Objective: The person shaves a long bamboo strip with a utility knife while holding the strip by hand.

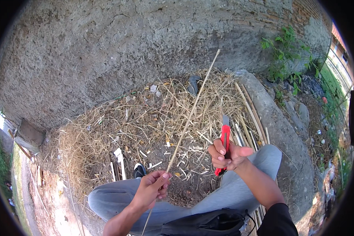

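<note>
My left hand [152,188] pinches a long, thin strip of pale wood, likely bamboo [190,114], near its lower part. The strip slants up and to the right toward the wall, and its lower end runs down past my lap. In my right hand [230,154] is a red utility knife [225,137], gripped by its handle with the blade out and pointing up. Knife and strip are apart. Pale shavings [190,161] lie scattered on the ground between my legs.
A rough grey wall [126,47] stands ahead, with dry straw [82,145] along its foot. More strips [249,112] lie beside a concrete ledge [279,122] on the right. A dark bag [208,222] rests on my lap. A green plant [285,51] grows at the far right.
</note>
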### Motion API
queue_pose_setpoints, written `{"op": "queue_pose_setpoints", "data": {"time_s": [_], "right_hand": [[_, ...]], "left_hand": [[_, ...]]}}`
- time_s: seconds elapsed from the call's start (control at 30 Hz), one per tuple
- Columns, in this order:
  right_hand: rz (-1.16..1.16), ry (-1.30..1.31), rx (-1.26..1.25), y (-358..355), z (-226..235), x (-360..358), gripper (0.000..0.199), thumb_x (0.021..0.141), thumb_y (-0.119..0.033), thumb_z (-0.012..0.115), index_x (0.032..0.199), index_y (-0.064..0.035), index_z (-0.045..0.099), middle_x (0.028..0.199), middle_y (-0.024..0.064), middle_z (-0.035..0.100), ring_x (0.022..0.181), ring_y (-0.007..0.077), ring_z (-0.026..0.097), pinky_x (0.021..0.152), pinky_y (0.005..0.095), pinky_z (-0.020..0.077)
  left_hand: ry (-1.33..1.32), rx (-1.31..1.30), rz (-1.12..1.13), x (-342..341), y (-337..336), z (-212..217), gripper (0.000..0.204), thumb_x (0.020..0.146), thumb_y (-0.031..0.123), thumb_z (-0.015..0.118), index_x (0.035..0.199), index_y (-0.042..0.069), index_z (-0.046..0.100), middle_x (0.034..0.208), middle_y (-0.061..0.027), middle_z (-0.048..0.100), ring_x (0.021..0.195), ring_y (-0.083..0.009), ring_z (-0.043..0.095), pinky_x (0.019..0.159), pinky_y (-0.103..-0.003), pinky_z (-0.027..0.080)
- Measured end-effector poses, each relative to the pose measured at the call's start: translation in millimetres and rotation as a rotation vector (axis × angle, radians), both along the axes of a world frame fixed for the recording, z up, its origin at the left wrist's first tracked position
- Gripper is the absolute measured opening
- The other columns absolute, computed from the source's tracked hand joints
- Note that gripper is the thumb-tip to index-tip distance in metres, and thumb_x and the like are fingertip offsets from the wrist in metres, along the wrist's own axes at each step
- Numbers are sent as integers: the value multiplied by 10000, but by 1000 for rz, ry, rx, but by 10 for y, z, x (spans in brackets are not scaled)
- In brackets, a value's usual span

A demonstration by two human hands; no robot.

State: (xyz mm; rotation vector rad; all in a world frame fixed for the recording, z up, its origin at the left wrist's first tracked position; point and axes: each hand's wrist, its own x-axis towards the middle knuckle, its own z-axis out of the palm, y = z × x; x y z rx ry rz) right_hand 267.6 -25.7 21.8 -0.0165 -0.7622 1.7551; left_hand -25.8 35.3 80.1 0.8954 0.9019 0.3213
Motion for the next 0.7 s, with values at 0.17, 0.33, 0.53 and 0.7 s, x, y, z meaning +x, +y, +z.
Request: {"op": "queue_pose_setpoints", "data": {"time_s": [0.17,0.33,0.53,0.7], "right_hand": [[-37,50,37,-4,3,15,632,633,-556,846,930,-90,539,850,11,518,478,29,350,456,200,301],[-64,111,7,-27,68,1,425,763,-349,839,909,-80,545,831,23,518,470,41,359,448,218,309],[-203,-15,-311,-22,105,25,215,875,-252,622,801,-69,539,740,43,512,459,62,382,437,226,322],[-517,-560,-668,49,219,-116,262,896,-225,628,693,-102,517,698,17,542,455,75,415,424,246,316]], "left_hand": [[-12,-40,-4,12,1,2,250,1025,256,522,1072,13,562,726,3,461,499,-48,320,467,-229,295],[-29,-53,-4,5,5,-13,246,1025,252,521,1072,14,561,725,2,462,496,-48,324,462,-226,293],[-25,-63,-2,23,-3,-9,234,1031,239,505,1069,14,559,724,1,463,492,-48,327,459,-227,291],[-26,-60,-7,15,1,-79,257,1053,263,447,1071,26,547,739,-11,476,508,-56,323,475,-231,319]]}}
